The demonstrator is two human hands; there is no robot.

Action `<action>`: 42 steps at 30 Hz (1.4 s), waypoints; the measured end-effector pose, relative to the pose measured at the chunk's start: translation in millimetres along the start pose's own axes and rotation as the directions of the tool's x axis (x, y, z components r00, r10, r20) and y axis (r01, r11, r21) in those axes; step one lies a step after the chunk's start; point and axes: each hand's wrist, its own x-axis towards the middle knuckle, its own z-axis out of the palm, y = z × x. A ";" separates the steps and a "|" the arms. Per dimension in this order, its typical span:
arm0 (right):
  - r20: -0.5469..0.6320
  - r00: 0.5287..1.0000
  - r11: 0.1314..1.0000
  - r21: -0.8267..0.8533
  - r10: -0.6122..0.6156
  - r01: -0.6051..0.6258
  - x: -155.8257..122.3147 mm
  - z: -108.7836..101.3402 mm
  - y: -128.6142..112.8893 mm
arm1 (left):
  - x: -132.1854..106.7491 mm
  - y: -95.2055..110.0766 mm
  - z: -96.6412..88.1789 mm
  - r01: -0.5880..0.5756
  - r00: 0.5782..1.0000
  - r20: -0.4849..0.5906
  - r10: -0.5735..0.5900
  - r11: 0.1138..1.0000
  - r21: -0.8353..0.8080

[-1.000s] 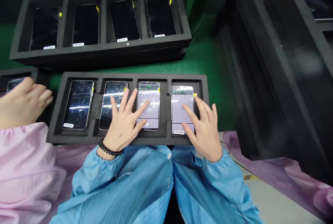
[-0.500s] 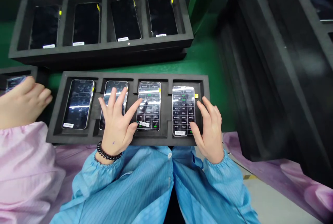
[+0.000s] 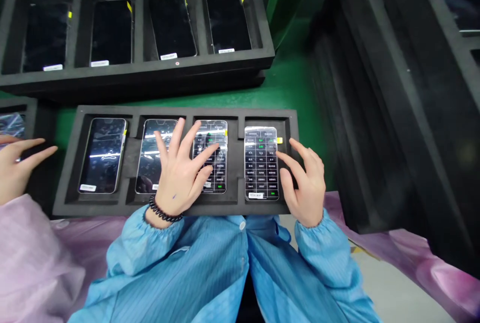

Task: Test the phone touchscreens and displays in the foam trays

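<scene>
Head view: L hand (image 3: 176,178), fingers spread, over 3rd phone (image 3: 212,155), screen lit, in lower-centre foam tray (image 3: 168,209). R hand (image 3: 305,185), fingers apart, tips at right edge of 4th phone (image 3: 261,163), also lit. Top of frame: second tray (image 3: 135,65), 4 dark phones (image 3: 172,25). Far left: co-worker's hand (image 3: 17,165), pink sleeve (image 3: 33,258).

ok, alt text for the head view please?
A black foam tray of four smartphones, with the person's left hand over the third phone and right hand beside the fourth phone, both screens showing grid menus. Behind, another foam tray of dark phones; a co-worker's hand shows at left.
</scene>
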 end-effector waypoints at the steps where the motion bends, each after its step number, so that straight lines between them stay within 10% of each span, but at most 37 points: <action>1: -0.017 1.000 1.000 -0.003 0.000 0.000 -2.6 0.3 -0.1 | -3.1 -0.5 -0.1 0.004 1.000 0.011 -0.004 1.000 -0.003; 10: -0.131 0.991 0.998 0.063 0.016 -0.008 -12.5 -0.8 1.3 | -5.3 0.3 -2.2 0.004 0.999 0.043 -0.003 0.999 -0.033; 42: 0.055 0.996 0.997 0.022 0.073 -0.074 -6.7 -7.5 -1.7 | -5.0 -1.2 -5.7 -0.032 0.984 0.172 0.037 0.999 -0.033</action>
